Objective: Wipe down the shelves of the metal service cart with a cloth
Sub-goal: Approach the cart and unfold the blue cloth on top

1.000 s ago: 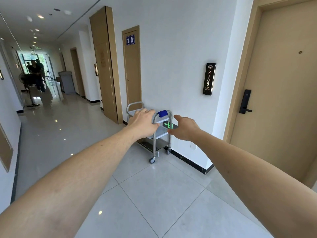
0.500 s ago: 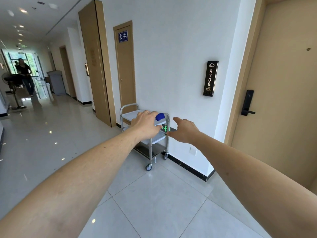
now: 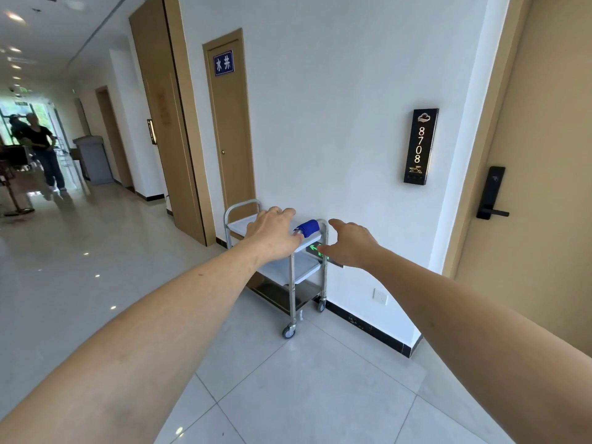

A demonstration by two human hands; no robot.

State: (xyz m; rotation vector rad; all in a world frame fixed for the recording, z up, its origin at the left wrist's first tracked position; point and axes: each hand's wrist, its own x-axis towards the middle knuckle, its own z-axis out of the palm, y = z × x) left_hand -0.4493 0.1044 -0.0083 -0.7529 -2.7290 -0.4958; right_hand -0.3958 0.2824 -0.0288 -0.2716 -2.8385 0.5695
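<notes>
Cart (image 3: 290,277): dead ahead, long axis along wall; blue cloth (image 3: 307,228) between empty, part-open left hand (image 3: 275,236) and right hand (image 3: 349,242).

A lit room number sign (image 3: 421,145) hangs between two tan doors (image 3: 233,123), a person (image 3: 45,149) far down the corridor.

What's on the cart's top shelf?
A rolled blue cloth lies at the near right corner of the metal cart. The left hand blocks much of the shelf, so anything behind it is hidden.
</notes>
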